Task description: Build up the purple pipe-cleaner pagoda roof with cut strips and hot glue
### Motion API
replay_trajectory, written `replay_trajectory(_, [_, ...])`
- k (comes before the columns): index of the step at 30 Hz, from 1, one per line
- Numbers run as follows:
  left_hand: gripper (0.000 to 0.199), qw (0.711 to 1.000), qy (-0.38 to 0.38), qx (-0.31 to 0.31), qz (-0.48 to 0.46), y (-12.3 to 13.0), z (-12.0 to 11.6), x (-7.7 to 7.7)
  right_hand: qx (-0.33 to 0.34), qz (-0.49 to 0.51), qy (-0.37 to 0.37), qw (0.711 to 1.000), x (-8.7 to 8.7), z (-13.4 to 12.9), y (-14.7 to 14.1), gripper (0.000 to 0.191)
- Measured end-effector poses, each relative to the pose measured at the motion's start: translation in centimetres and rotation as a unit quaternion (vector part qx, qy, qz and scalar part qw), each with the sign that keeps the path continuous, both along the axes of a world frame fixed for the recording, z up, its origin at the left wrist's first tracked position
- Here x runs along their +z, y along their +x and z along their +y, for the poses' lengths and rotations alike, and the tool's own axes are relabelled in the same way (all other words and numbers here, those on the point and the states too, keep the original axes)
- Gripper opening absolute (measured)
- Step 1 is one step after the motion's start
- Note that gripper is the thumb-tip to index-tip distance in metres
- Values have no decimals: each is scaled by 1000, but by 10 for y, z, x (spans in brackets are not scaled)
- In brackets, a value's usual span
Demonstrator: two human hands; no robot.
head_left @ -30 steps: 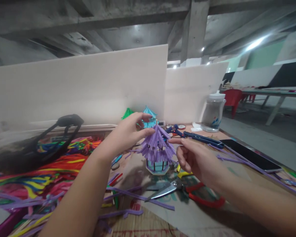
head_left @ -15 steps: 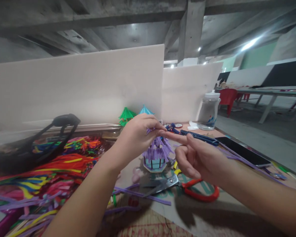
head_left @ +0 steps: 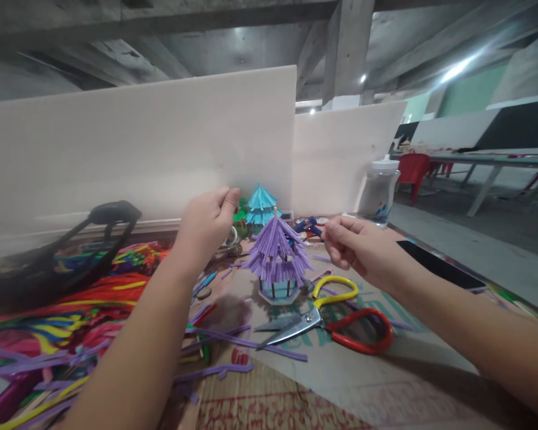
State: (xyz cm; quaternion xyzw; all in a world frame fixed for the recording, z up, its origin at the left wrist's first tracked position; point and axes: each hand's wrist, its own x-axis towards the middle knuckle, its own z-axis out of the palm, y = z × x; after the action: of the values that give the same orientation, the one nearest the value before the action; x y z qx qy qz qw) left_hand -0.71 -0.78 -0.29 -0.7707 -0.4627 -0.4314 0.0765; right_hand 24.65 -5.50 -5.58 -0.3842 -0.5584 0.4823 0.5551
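Note:
A purple pavilion model [head_left: 279, 257] with a two-tiered roof and a pale blue base stands upright between my hands. To its left, my left hand [head_left: 210, 224] is raised with thumb and fingers pressed together; whatever it may pinch is too small to make out. On the other side, my right hand [head_left: 352, 245] is also closed, its fingertips near the blue tool, and nothing between them can be told. Neither hand touches the model. Scissors [head_left: 311, 322] with one yellow and one red handle lie open in front of it.
Behind are a turquoise model [head_left: 260, 206] and a partly hidden green one [head_left: 241, 218]. Colourful fuzzy strips [head_left: 103, 292] and a black strapped object [head_left: 112, 218] lie left. A phone [head_left: 439, 266] and a clear bottle [head_left: 379, 191] stand right, near the white partition [head_left: 183, 143].
My hands have moved apart from above the purple model, the left one leftward and the right one slightly rightward. The model and the yellow scissor handle now show fully.

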Motion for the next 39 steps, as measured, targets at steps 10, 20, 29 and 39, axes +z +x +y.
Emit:
replay_trajectory(10, [24, 992, -83, -55, -80, -2, 4, 0, 20, -58, 36, 997, 1, 4, 6, 34])
replay_trajectory(20, [34, 929, -267, -209, -147, 4, -4, 1, -79, -132, 162, 975, 28, -8, 29, 35])
replay_trajectory(29, [45, 870, -327, -340, -141, 19, -25, 0, -92, -169, 168, 967, 32, -18, 19, 30])
replay_trajectory(39, [49, 838, -323, -439, -10, 43, -41, -15, -18, -162, 130, 978, 10, -17, 1, 24])
